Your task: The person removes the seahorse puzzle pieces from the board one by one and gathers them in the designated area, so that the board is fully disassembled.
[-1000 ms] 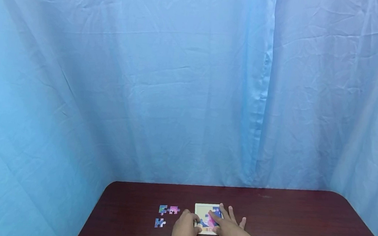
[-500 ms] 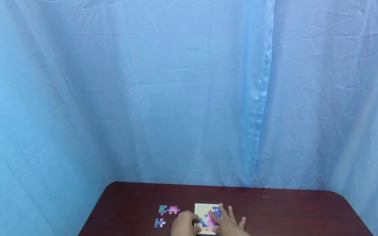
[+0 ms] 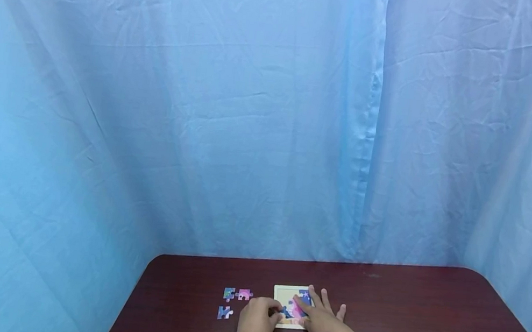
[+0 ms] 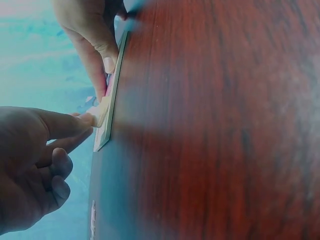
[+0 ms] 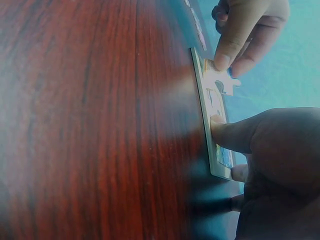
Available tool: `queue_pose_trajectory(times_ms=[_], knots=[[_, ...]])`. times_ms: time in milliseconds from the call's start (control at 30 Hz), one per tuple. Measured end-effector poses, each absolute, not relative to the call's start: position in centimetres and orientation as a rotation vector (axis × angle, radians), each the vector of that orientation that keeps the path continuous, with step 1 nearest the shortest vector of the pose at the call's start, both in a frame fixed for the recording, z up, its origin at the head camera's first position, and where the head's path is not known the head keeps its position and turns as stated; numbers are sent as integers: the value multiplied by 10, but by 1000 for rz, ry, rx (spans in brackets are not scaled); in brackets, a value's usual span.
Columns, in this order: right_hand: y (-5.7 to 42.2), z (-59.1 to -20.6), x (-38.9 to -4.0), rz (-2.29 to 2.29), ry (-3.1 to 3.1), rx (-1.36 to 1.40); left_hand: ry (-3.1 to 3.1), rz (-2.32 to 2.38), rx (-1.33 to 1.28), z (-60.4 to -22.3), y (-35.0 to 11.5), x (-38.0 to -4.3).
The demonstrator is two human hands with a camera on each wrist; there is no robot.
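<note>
In the head view, a small jigsaw puzzle in a pale frame (image 3: pixel 289 327) lies on the table, partly filled with pink, blue and cream pieces. My left hand (image 3: pixel 257 319) is at its left side, pinching a puzzle piece (image 5: pixel 220 81) between thumb and fingers. The right wrist view shows that piece tilted up at the frame's near left corner. My right hand (image 3: pixel 326 322) lies over the right side of the puzzle, fingers spread, thumb (image 5: pixel 225 132) and index fingertip pressing on the fitted pieces. Some of the picture is hidden under this hand.
Left of the frame lie loose pieces on the dark red wooden table (image 3: pixel 406 310): a blue-green piece (image 3: pixel 229 293), a pink piece (image 3: pixel 244 294) and a blue piece (image 3: pixel 223 313). A light blue curtain (image 3: pixel 269 134) hangs behind the table's far edge.
My left hand has shifted slightly left, its fingertips drawing back a little at the frame's left edge. The right hand and the loose pieces have stayed put.
</note>
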State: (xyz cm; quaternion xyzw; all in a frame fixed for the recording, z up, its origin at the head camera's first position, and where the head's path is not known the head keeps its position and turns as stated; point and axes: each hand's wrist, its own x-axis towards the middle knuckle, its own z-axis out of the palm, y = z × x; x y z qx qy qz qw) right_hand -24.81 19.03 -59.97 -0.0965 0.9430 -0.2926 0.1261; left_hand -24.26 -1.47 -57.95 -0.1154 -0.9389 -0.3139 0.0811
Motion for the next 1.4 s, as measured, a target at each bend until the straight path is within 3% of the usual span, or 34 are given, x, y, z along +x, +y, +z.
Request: queue_pose_trajectory(times_ms=[267,700,1400], knots=[[193,-615,-256,-801,2755,-265,-2758,-1073,-291,-581,-19,-238],[187,-592,-246,-843,2716,-256,-2591,-1512,-241,-578,-28,-232],[190,-602,-248,-844,2751,-278,-2626,-1560,-232,-569,-50,-224]])
